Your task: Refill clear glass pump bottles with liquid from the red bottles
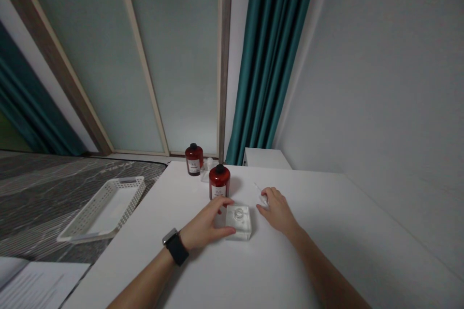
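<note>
A square clear glass bottle (243, 229) with a round opening on top rests on the white table (203, 280). My left hand (208, 224), with a dark-banded watch on its wrist, holds the bottle from the left, thumb on the near side and fingers at the far side. Just right of the bottle, my right hand (277, 210) pinches a small clear piece with a thin pale stick (257, 187) pointing away to the upper left. Most of that piece is hidden by the fingers. A dark red bottle (219, 178) with a black cap stands right behind my left fingers.
Farther back are another dark red bottle (194, 159) and a second clear glass bottle (206, 174), partly covered. A white perforated basket (108, 210) lies left of the table, with printed pages (39, 282) nearer. A white cabinet (267, 158) stands beyond the far edge.
</note>
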`<state>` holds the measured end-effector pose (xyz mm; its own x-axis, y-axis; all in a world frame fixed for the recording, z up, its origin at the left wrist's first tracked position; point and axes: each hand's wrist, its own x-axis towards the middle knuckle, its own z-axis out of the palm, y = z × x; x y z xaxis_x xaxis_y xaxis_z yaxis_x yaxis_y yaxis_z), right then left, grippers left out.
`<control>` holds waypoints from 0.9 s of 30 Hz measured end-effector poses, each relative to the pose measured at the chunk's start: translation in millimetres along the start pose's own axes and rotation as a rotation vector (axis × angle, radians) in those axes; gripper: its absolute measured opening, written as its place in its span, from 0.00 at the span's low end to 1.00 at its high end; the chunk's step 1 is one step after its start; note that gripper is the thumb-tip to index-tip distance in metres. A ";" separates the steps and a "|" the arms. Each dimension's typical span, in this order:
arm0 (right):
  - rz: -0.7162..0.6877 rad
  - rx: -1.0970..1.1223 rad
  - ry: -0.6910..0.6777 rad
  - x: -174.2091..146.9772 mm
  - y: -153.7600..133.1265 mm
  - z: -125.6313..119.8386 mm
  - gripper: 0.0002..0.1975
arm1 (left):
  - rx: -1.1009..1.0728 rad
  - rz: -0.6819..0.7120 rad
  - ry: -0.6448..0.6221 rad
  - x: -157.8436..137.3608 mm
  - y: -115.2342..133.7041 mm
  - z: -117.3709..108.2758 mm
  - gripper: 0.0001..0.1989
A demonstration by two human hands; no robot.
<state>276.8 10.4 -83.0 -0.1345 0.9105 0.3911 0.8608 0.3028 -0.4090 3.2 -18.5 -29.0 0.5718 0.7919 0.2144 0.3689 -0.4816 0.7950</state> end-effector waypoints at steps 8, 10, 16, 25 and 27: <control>-0.071 0.050 -0.129 -6.0 0.5 -18.9 0.17 | 0.004 -0.012 -0.014 0.6 2.3 -0.4 0.26; -0.079 0.060 -0.138 -4.7 3.2 -19.6 0.16 | 0.009 -0.014 -0.016 0.8 2.9 -0.6 0.26; -0.091 0.072 -0.115 1.8 13.2 -14.1 0.18 | 0.008 -0.004 -0.014 0.5 2.4 -0.6 0.26; -0.085 0.091 -0.077 3.2 18.6 -7.5 0.21 | 0.006 -0.004 -0.021 0.7 0.6 -0.8 0.26; -0.085 0.099 -0.072 2.3 18.1 -7.6 0.22 | 0.000 -0.001 -0.021 0.7 1.1 -0.8 0.26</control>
<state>295.8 15.8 -83.2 -0.2429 0.8971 0.3691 0.7927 0.4029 -0.4576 3.4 -18.2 -27.5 0.5865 0.7844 0.2018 0.3692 -0.4806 0.7954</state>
